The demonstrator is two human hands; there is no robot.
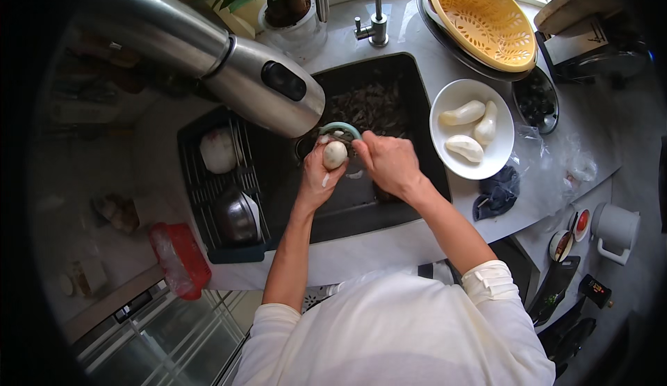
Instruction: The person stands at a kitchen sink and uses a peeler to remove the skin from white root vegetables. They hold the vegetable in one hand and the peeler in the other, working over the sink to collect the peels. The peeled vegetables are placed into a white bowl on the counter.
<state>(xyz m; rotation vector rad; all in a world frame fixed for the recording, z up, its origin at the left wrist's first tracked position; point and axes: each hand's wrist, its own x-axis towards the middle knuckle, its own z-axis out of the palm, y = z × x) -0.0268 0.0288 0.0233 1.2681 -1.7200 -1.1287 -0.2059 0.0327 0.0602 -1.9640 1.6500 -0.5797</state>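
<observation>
Over the dark sink (344, 203), my left hand (319, 177) is closed around a whitish peeled vegetable (335, 155), its rounded end showing above the fingers. My right hand (392, 166) grips a peeler with a curved pale green frame (341, 126), held close to the vegetable's far side. The peeler's blade is hard to make out. Brown peelings (370, 105) lie in the far part of the sink. Right of the sink, a white bowl (472, 169) holds several peeled pale vegetables (464, 149).
A steel faucet (271, 83) looms over the sink's left part. At left, a drying rack (195, 183) holds a metal bowl (234, 216). A yellow colander (482, 21), a dark cloth (497, 193) and plastic bags (552, 167) lie right; a red basket (180, 261) stands lower left.
</observation>
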